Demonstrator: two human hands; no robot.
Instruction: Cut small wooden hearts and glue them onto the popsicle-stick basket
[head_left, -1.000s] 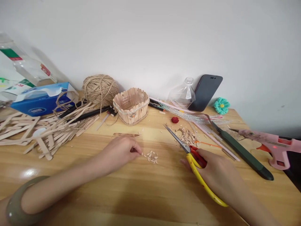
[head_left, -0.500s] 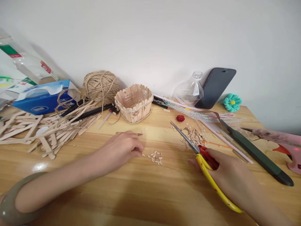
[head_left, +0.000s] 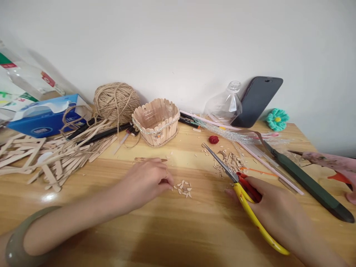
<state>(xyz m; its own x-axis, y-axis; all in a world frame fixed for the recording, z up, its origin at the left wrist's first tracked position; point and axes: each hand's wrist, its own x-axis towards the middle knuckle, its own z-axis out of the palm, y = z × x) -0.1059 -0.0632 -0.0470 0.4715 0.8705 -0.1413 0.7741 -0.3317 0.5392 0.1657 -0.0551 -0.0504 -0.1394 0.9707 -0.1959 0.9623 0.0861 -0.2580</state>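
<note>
My left hand (head_left: 151,176) rests low over the table, fingers pinched together, with a small wood chip at their tips. Close beside the fingertips lies a little heap of pointed wood chips (head_left: 183,188). A craft stick (head_left: 140,159) lies partly hidden behind the same hand. In my right hand (head_left: 274,205) is a pair of scissors (head_left: 222,163) with yellow and red handles; the blades look nearly closed and point up and left, over a scatter of wood scraps (head_left: 232,161).
A craft-stick basket (head_left: 160,129) stands at the back, near a twine ball (head_left: 116,102). Left are loose craft sticks (head_left: 61,163) and a blue box (head_left: 46,118). Right are a red rose (head_left: 214,139), a cut bottle (head_left: 228,107), a phone (head_left: 258,100), a green-handled tool (head_left: 306,181) and a pink glue gun (head_left: 330,161).
My left hand has shifted slightly right, closer to the heap of chips. My right hand still holds the scissors in much the same place. The view has moved a little.
</note>
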